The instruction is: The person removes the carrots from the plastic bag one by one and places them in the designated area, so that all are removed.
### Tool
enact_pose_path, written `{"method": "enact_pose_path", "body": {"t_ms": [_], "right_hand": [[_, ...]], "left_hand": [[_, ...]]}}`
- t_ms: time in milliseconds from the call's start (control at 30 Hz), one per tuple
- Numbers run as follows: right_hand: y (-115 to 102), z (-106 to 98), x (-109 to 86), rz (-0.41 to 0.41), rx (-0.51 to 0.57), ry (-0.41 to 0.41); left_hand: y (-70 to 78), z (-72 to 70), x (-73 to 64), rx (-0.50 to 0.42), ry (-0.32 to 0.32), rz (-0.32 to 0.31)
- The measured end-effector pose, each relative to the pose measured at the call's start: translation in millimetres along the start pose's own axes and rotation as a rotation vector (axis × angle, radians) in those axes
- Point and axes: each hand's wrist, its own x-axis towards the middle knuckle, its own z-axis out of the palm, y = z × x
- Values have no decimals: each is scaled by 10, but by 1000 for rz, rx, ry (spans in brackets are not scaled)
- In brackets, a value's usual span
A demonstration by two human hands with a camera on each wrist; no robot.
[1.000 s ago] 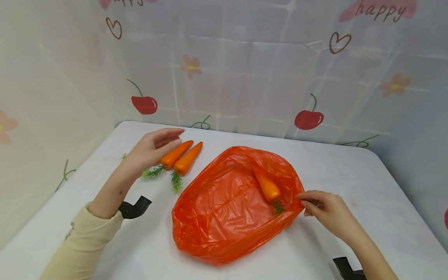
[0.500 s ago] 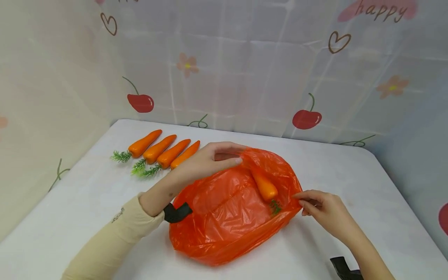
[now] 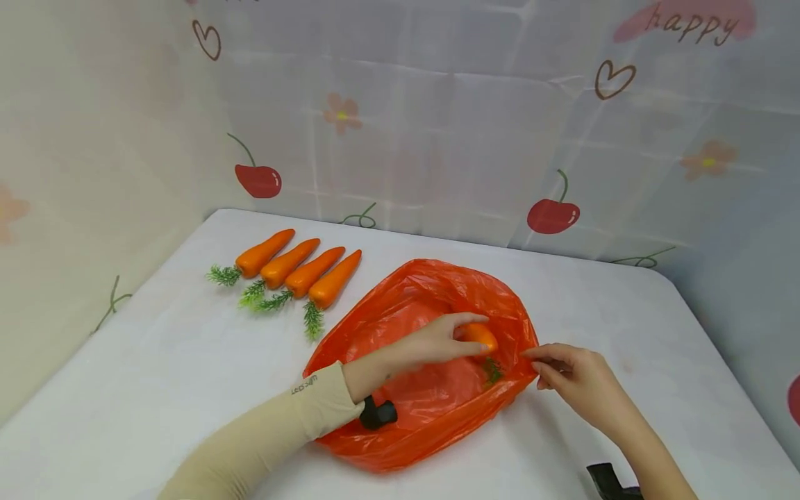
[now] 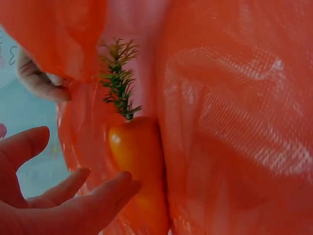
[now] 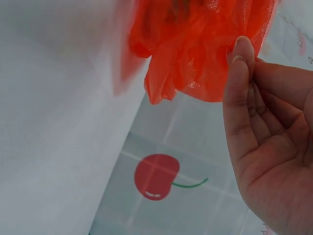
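Note:
An orange plastic bag [image 3: 400,444] lies on the white table with its mouth spread wide. Inside it rests a carrot [image 3: 483,335] with a green leafy top, which shows whole except its tip in the left wrist view. My left hand [image 3: 445,340] reaches into the bag over this carrot. Its fingers are spread, and some fingertips overlap the side of the carrot [image 4: 139,152]. At the bag's right rim, my right hand [image 3: 578,378] pinches the plastic between thumb and fingertips, as the right wrist view also shows.
Several more carrots [image 3: 334,280] lie side by side at the back left of the table [image 3: 156,347], green tops toward the front. Behind the table hangs a pale curtain [image 3: 425,139] printed with cherries, hearts and flowers. A black strap [image 3: 378,414] is on my left wrist.
My left hand has moved right from beside the carrots on the table, across the bag's rim, down to the carrot inside. My right hand keeps its pinch on the rim.

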Motion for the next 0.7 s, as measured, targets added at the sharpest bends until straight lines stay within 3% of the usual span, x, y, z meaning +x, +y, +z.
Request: {"method": "enact_pose_path", "body": {"t_ms": [200, 367, 700], "right_hand": [[-2, 14, 1, 22, 11, -13], [1, 32, -9, 20, 2, -9], [3, 31, 10, 3, 4, -12]], "left_hand": [[-123, 225, 182, 104, 151, -90], [-182, 330, 279, 134, 230, -80], [-218, 325, 328, 194, 227, -47]]}}
